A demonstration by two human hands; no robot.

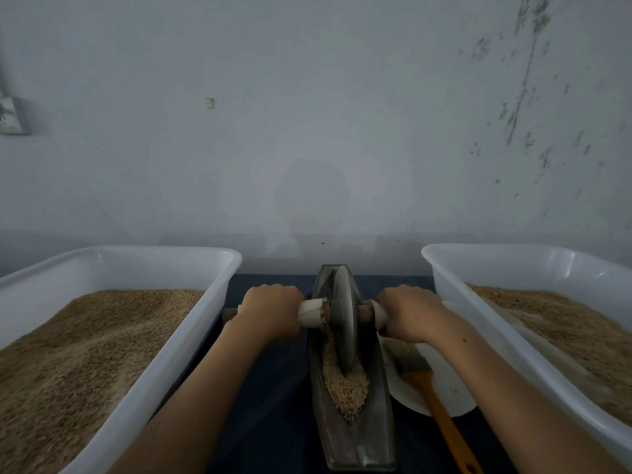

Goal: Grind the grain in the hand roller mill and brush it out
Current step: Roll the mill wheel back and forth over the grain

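Two big white tubs box in the middle strip: one tub (113, 323) at 9 o'clock, the other tub (533, 302) at 3 o'clock. The long metal trough (372, 405) with its wheel (343, 323) fills the middle. At 4 o'clock a plate (448, 388) and a brush (431, 395) block the way. Dark cloth (273, 388) at 7 o'clock leaves room. A wall (307, 131) closes 12 o'clock.
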